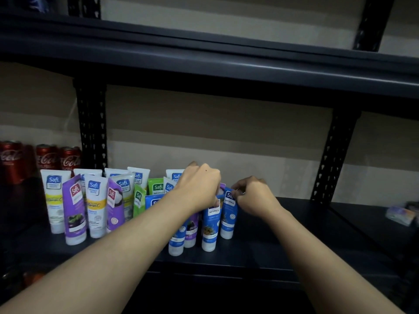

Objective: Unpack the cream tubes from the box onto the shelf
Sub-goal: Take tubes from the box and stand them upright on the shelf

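At the centre of the frame, the crimped top of a blue tube [228, 214] is pinched by the right hand [255, 197], fingers curled tight. The left hand [199, 186] is curled over the top of the neighbouring blue tube [212, 225] and appears to be gripping it. Both tubes are stood cap-down on the dark shelf [283, 241], at the right end of the cluster of cream tubes [95, 207] spread out from centre-left. The box is nowhere to be seen.

For a clean placing, each tube should be settled squarely on its cap and let go only once steady. The row is packed and several tubes are tilted, so one nudge could topple the neighbours. Bare shelf is on offer to the right.

Cola cans [47, 158] are ranked at far left beyond an upright post [93, 132], well apart. A small blurred packet [400, 215] lies at far right.
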The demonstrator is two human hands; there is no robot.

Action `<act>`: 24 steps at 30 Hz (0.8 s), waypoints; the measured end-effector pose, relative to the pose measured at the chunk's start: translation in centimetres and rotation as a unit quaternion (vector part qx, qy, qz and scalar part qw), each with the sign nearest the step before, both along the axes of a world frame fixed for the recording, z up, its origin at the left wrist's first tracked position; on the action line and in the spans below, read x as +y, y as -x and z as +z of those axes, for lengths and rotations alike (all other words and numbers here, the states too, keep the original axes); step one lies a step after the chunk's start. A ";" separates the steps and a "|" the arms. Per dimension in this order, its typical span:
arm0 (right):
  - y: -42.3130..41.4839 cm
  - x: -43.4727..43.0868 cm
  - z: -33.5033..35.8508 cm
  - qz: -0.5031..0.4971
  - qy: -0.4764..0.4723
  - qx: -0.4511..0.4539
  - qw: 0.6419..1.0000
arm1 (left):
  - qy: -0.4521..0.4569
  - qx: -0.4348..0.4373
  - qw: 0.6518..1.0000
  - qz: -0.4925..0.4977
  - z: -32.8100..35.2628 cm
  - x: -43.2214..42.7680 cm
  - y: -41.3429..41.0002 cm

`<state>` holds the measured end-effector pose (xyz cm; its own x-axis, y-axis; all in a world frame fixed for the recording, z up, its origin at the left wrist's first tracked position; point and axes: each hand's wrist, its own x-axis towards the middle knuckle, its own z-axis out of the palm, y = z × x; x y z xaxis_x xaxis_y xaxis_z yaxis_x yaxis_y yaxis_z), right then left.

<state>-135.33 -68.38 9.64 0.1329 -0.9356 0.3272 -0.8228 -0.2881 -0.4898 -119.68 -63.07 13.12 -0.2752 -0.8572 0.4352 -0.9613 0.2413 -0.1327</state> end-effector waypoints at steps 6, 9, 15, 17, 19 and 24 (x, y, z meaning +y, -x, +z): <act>0.0 0.3 -0.2 -0.001 0.003 -0.001 1.000 | -0.015 0.043 0.999 -0.008 0.0 -0.2 0.1; -0.1 0.4 -0.1 0.005 -0.001 0.000 1.000 | -0.017 0.049 0.999 -0.007 -0.2 -0.2 0.0; -0.1 0.7 -0.4 0.002 -0.001 -0.020 1.000 | -0.019 0.062 0.998 -0.002 -0.5 -0.5 -0.3; 0.0 0.7 -0.5 0.002 0.004 -0.026 1.000 | -0.019 0.063 0.998 -0.002 -0.5 -0.6 -0.4; 0.1 0.7 -0.6 0.003 0.007 -0.027 1.000 | -0.019 0.062 0.998 -0.003 -0.5 -0.6 -0.4; 0.2 0.9 -0.3 0.009 0.000 -0.008 1.000 | -0.024 0.061 0.998 -0.005 -0.6 -0.7 -0.6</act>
